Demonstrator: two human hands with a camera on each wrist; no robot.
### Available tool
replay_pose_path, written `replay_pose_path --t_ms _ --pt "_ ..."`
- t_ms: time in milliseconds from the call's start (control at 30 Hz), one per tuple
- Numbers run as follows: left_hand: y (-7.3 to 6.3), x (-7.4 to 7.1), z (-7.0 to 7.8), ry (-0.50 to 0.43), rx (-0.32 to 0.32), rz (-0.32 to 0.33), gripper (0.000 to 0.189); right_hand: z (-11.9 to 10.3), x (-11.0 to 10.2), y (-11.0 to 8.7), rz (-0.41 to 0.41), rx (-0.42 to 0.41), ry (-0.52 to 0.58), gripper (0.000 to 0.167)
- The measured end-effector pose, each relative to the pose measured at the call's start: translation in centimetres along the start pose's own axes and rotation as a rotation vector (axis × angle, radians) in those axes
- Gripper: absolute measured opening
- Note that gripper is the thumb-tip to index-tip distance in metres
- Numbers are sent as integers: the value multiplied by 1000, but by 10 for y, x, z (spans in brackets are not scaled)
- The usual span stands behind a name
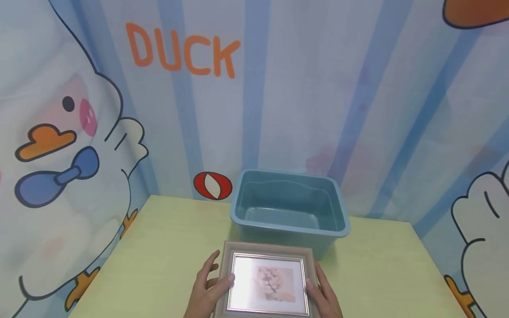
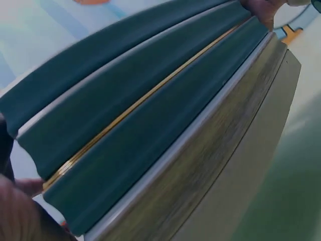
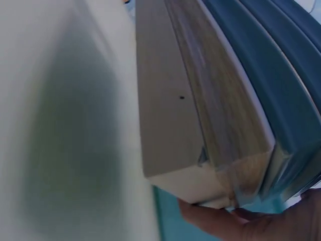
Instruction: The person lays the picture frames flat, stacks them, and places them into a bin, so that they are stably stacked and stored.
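Observation:
In the head view, a picture frame (image 1: 268,248) with a pale beige border, silver inner edge and a print of a flowering tree is held between both hands at the bottom. My left hand (image 1: 207,289) grips its left side, thumb on the front, index finger standing away from the edge. On the opposite side my right hand (image 1: 327,296) holds the frame, its thumb on the front border. Both wrist views show dark teal layers (image 2: 150,108), a wood-grain strip (image 3: 220,85) and a beige strip (image 3: 168,120) edge-on; how these join the frame, I cannot tell.
Just behind the picture frame, a teal plastic bin (image 1: 290,229) stands on the pale yellow table (image 1: 159,256) with nothing visible inside. A fabric backdrop (image 1: 294,84) with blue stripes, duck drawings and the word DUCK rises at the back and both sides.

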State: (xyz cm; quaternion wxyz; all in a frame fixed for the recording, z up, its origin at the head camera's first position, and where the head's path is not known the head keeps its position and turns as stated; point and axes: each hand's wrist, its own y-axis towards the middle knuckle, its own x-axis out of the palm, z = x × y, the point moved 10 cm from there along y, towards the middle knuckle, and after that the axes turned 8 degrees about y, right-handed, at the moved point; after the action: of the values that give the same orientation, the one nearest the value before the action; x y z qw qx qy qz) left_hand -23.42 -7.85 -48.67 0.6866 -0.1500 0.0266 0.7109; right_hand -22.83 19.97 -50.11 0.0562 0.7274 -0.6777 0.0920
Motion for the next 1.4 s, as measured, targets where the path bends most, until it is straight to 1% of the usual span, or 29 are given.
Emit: replay_pose_path --t_ms 67,133,233,333,467,567,667,833,900,967,1067,1167,1233,1333,1400 --pt "-5 1 11 22 19 -6 79 -7 1 -3 5 36 -8 57" --pt "-10 1 23 22 43 -13 76 -15 1 -5 12 74 -18 62" --pt "-15 3 40 23 72 -48 75 -30 1 -8 22 104 -53 72" --pt "-20 6 54 -2 73 -104 75 -47 0 -10 40 81 -93 75" --pt "-24 9 67 -33 54 -179 73 -65 4 -12 37 55 -103 72" --pt "-27 10 77 -40 80 -212 69 -74 8 -13 24 63 -88 71" --pt "-29 10 86 -36 112 -226 66 -82 12 -14 0 62 -75 69" --pt "-30 7 91 -6 100 -199 62 -90 18 -15 -45 54 -44 65" --pt "-29 7 92 -26 97 -193 61 -92 19 -15 -52 50 -45 65" --pt "-28 8 95 -57 102 -195 61 -93 18 -14 -42 56 -54 66" --pt "-24 9 102 -80 125 -200 61 -98 16 -11 -23 59 -82 68" --pt "-18 10 114 -81 142 -207 62 -108 13 -5 -14 71 -105 69" --pt "-14 10 125 -71 166 -215 64 -117 12 -1 -20 92 -113 70" --pt "-10 9 143 -86 182 -234 71 -133 12 5 -50 118 -95 70" --pt "-7 9 156 -93 196 -244 76 -148 13 10 -74 112 -78 72"
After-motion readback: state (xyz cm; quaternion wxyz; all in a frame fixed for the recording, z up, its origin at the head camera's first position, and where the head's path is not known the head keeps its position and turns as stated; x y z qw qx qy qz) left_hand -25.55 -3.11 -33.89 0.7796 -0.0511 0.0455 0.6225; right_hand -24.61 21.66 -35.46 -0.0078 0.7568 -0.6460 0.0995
